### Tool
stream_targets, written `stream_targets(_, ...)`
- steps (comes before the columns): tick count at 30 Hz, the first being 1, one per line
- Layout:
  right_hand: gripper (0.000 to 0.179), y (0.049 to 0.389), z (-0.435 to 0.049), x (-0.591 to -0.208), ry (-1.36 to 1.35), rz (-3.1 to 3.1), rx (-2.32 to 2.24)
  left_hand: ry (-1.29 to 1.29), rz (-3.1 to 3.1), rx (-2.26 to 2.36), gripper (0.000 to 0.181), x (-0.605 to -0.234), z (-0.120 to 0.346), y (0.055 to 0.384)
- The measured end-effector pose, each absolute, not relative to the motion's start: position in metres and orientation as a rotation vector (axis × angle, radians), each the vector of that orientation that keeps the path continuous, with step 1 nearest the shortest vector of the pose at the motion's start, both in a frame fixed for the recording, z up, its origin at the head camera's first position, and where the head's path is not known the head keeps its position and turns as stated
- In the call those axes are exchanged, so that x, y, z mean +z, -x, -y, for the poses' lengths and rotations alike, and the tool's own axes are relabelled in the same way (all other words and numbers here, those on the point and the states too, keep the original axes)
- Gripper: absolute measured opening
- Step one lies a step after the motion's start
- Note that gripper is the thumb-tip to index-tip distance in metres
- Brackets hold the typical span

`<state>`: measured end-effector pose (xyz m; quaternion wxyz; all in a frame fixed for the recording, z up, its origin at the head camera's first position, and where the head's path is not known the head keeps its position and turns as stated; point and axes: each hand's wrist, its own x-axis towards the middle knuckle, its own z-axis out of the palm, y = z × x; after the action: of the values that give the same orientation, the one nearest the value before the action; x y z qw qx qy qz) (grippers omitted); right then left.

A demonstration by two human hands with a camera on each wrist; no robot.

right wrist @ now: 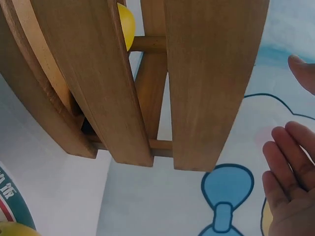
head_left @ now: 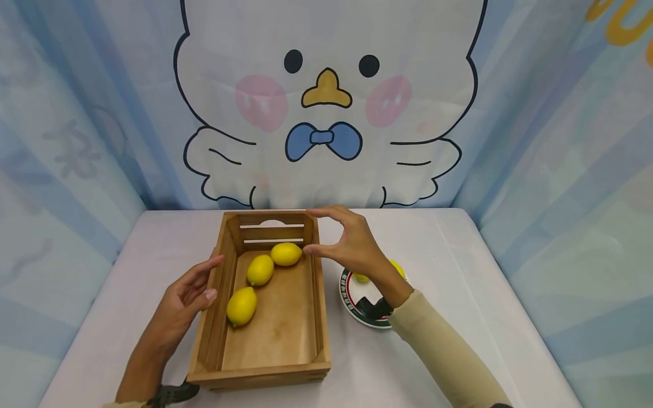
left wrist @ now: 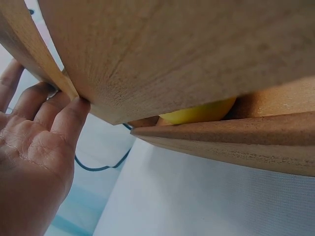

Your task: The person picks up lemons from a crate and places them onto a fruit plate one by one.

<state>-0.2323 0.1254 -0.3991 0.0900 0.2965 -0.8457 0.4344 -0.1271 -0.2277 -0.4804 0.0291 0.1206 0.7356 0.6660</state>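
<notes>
A wooden slatted crate (head_left: 278,334) stands on the white table, with three yellow lemons inside: one lemon (head_left: 242,306) at the left, another lemon (head_left: 261,270) in the middle and a third lemon (head_left: 286,254) near the far end. My left hand (head_left: 176,306) rests against the crate's left side; in the left wrist view its fingertips touch a slat. Over the crate's far right corner my right hand (head_left: 352,238) holds thumb and forefinger spread, with nothing between them. The right wrist view shows this hand (right wrist: 295,182) apart from the slats.
Right of the crate sits a plate (head_left: 349,294) with a dark patterned rim, partly covered by my right wrist. Yellow fruit (head_left: 398,268) shows on it behind the wrist. A printed curtain (head_left: 326,175) hangs behind the table (head_left: 428,238) and along both sides.
</notes>
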Motion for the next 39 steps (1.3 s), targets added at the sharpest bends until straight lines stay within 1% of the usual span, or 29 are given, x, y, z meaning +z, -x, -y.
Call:
stream_targets(8,0.068,0.24,-0.109,-0.405,-0.957,2.549,1.235,-0.403,-2.241,2.07,0.059,-0.482,0.229,0.127)
stream_targets(19,0.067,0.251,-0.097,-0.41,-1.176,2.583,1.202,-0.391,-2.234,2.073,0.06,-0.481,0.228,0.127)
stream_targets(24,0.069,0.257,-0.091,-0.41,-1.241,2.63,1.089,-0.389,-2.236,2.072,0.059,-0.481,0.228,0.127)
stream_targets(39,0.065,0.274,-0.076,-0.405,-1.487,2.698,0.749,-0.403,-2.247,2.071,0.059,-0.481,0.229,0.126)
